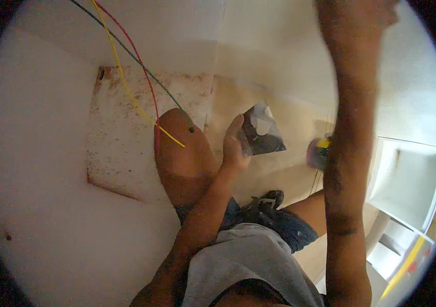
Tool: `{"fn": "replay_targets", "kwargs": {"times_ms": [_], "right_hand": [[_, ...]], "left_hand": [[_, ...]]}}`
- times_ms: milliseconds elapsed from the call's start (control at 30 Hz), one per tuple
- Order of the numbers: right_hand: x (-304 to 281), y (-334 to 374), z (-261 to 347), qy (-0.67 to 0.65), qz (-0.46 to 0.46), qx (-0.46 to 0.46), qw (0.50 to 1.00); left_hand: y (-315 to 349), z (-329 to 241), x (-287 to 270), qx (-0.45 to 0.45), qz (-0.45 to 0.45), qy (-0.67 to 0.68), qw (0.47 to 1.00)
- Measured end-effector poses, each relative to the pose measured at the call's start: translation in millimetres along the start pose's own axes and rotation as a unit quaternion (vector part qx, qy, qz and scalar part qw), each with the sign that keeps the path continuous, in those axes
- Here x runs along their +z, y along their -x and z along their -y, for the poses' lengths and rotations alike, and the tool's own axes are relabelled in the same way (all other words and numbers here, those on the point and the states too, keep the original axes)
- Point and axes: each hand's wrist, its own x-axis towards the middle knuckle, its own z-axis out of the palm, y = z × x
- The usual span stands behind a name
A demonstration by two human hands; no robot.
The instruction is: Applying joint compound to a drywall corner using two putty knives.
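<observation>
My left hand is closed on the left edge of a dark, flat, four-sided plate. On the plate lies a white patch that looks like paste or filler. It is held out in front of my body, just right of my bent bare knee. At the top right my right arm stretches far forward against the pale wall. My right hand is blurred and partly cut off by the picture's edge. Its fingers and anything in them cannot be made out.
Red, green and yellow wires hang from the upper left across my knee. Behind them is a stained rectangular patch on the white surface. A round tub with yellow stands beside my right forearm. White open shelving is at the right.
</observation>
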Motion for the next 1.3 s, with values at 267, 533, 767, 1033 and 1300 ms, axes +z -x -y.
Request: {"fn": "replay_targets", "kwargs": {"times_ms": [267, 533, 767, 1033, 1300], "right_hand": [[87, 176, 24, -0.101, 0.057, -0.02, 0.993], [40, 260, 4, -0.16, 0.543, 0.016, 0.824], [-92, 214, -66, -0.549, 0.225, 0.314, 0.741], [-105, 239, -87, -0.508, 0.232, 0.506, 0.657], [-123, 236, -177, -0.755, 0.038, 0.631, 0.173]], "left_hand": [[10, -13, 3, 0.066, 0.008, 0.048, 0.997], [0, -12, -2, 0.113, -0.04, -0.024, 0.992], [15, -14, 40, -0.057, 0.047, -0.06, 0.996], [83, 2, 119, 0.003, 0.14, -0.421, 0.896], [75, 38, 117, -0.469, 0.362, 0.091, 0.8]]}}
